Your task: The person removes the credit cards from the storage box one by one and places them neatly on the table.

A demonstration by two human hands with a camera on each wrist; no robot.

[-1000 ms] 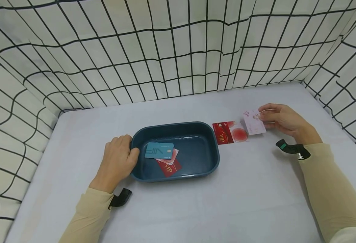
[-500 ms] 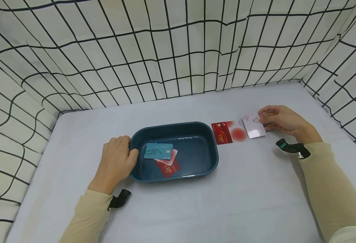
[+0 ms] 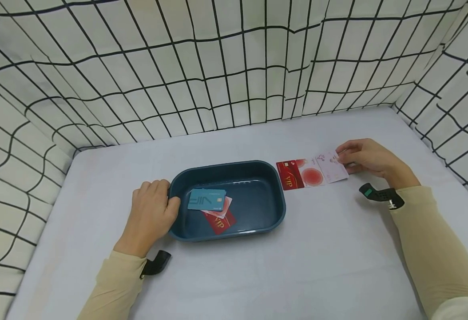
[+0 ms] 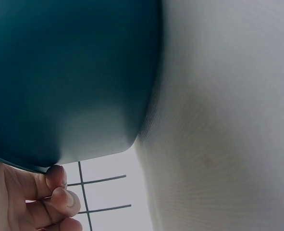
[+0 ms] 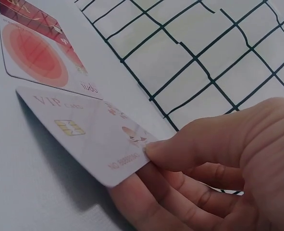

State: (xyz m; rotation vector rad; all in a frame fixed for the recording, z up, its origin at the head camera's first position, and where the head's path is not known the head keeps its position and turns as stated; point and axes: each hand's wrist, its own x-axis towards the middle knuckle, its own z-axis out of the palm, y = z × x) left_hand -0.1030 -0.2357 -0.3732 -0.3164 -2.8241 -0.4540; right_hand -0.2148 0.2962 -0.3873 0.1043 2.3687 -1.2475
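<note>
My left hand (image 3: 151, 214) grips the left rim of a dark blue tray (image 3: 263, 230), its thumb over the edge and fingers curled outside. Inside the tray, toward its left, a blue card (image 3: 207, 199) overlaps a pinkish card and a red VIP card (image 3: 220, 222). My right hand (image 3: 371, 161) pinches a pale pink VIP card (image 5: 91, 130) between thumb and fingers; the right wrist view shows it tilted, its near edge off the table. Left of it lie a white card with a red circle (image 3: 312, 177) and a red VIP card (image 3: 290, 175), side by side.
A white cloth covers the table (image 3: 258, 275). Behind it and along both sides stand pale walls with a black grid (image 3: 234, 75). The two flat cards lie close to the tray's right end.
The pale pink card has come down and lies closer to level, lined up beside the red-circle card, still pinched in my right hand. My left hand keeps hold of the tray.
</note>
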